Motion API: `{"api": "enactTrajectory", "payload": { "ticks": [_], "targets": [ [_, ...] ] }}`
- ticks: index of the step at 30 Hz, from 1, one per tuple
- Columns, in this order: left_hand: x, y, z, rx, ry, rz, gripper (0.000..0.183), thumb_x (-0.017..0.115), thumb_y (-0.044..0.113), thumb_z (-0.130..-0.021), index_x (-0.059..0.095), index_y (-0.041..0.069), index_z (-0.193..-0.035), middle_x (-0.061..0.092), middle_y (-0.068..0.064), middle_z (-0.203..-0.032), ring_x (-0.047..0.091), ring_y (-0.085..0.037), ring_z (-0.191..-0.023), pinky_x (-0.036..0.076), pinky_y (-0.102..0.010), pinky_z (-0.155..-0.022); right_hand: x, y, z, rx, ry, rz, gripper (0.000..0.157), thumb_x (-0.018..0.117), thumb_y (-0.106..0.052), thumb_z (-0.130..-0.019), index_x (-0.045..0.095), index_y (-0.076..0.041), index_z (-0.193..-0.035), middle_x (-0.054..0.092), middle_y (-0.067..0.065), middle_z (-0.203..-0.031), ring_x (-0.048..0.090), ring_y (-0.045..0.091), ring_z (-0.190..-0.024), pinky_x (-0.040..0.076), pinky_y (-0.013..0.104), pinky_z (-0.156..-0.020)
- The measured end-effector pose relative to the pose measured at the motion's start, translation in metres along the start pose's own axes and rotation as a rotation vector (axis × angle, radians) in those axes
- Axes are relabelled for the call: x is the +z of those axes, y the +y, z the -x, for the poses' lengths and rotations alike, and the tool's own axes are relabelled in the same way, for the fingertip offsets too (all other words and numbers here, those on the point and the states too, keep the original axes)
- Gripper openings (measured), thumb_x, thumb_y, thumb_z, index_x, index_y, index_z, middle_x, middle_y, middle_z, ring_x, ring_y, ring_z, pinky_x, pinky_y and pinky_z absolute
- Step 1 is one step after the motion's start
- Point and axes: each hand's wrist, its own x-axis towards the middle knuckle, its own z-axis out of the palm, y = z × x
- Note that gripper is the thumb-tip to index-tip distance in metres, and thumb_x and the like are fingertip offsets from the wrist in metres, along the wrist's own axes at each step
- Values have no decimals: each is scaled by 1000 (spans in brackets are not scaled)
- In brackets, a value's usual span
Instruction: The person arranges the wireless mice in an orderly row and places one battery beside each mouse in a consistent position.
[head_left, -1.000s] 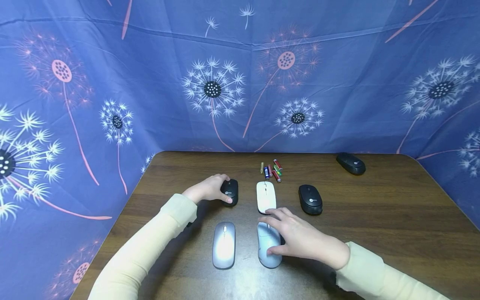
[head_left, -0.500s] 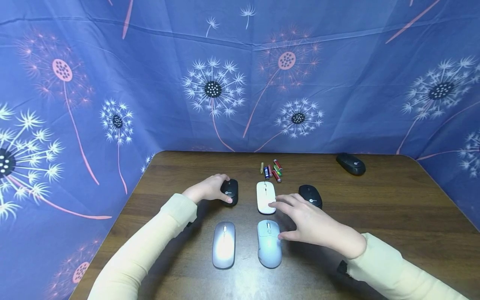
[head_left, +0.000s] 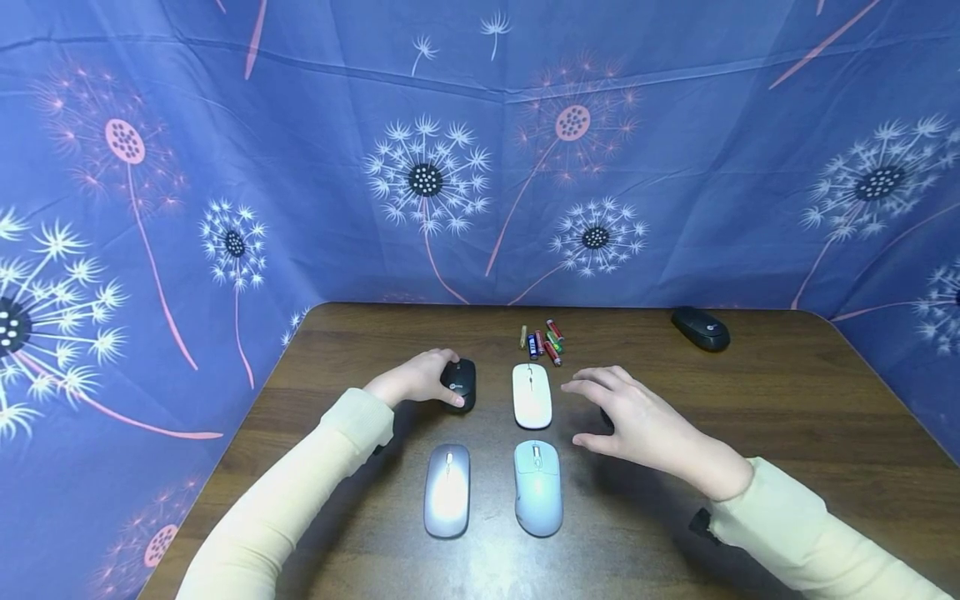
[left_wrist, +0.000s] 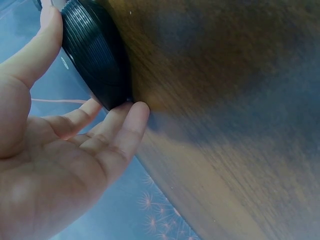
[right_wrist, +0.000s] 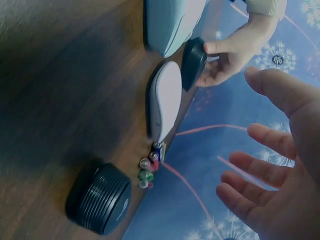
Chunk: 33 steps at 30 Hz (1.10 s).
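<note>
My left hand (head_left: 418,380) holds a black computer mouse (head_left: 462,380) on the table, thumb at its near end and fingers at its far end. The left wrist view has the ribbed side of that mouse (left_wrist: 95,50) between thumb and fingers. My right hand (head_left: 641,421) hovers with spread fingers and nothing in its grasp. Beneath it, a second black mouse (head_left: 606,418) is almost wholly hidden in the head view; its ribbed side (right_wrist: 102,197) shows apart from the fingers in the right wrist view. Left of the right fingertips lies a white mouse (head_left: 532,397).
Nearer me lie a grey mouse (head_left: 447,492) and a light-blue mouse (head_left: 538,490). Several small batteries (head_left: 540,343) cluster behind the white mouse. Another black mouse (head_left: 701,328) lies near the back right edge of the wooden table (head_left: 795,400). A blue dandelion-print cloth (head_left: 480,208) hangs behind.
My right hand has moved from over the light-blue mouse, right and away from me, to over the right black mouse. The left hand stays on its mouse.
</note>
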Motion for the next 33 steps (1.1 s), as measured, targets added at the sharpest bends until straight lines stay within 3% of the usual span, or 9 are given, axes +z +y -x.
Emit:
{"api": "enactTrajectory", "payload": {
  "ticks": [18,33],
  "targets": [
    [-1,2,1,-23,-3,-13,81,79,37,-75,41,4,-139,47,-16,-138,48,-26,-121,40,-41,-100,1,31,0,106,120,-36,44,78,-24,-76,63,-9,-115,63,5,-111,57,26,-106,50,47,-83],
    [0,1,1,-14,0,-4,81,79,38,-75,41,3,-139,47,-16,-139,47,-26,-123,39,-41,-101,-1,55,3,215,105,-51,40,75,-21,-81,61,-7,-116,61,12,-116,56,32,-107,47,51,-84]
  ]
}}
